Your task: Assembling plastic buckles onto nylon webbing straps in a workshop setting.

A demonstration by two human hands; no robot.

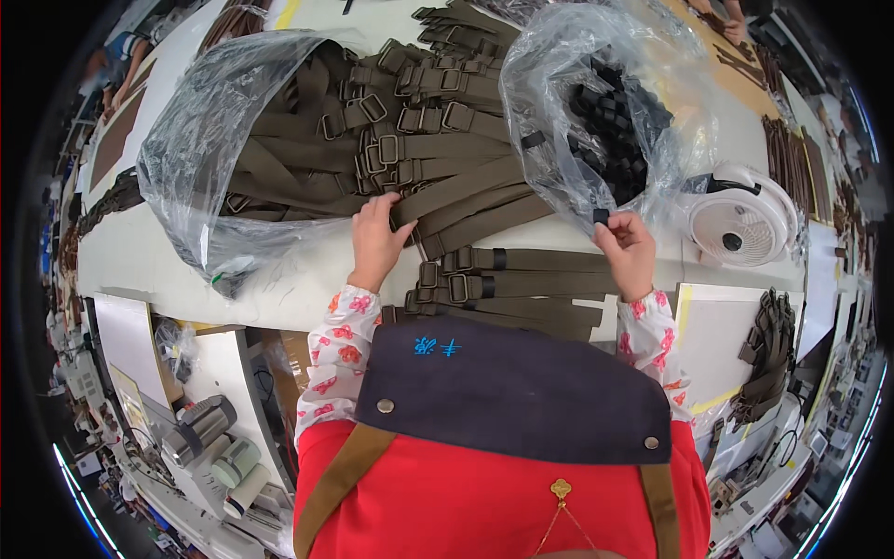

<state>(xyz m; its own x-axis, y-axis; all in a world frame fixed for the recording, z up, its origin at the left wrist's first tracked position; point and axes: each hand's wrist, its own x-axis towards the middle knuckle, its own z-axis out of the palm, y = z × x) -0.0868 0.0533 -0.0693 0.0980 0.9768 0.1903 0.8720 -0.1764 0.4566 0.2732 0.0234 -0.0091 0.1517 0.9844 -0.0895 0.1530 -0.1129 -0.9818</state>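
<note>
Your right fingers (620, 222) are pinching a small black loop (601, 215); your left fingers (383, 209) are touching a flat olive-brown strap (452, 194), grip unclear.

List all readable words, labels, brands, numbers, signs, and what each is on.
Dark apron: two blue characters on the bib, legible, but I don't copy written text.
Pale green container: faint marks, too small to read.
Olive straps: no text visible.
Black loops in the clear bag: no text visible.
White fan: none I can make out.
</note>
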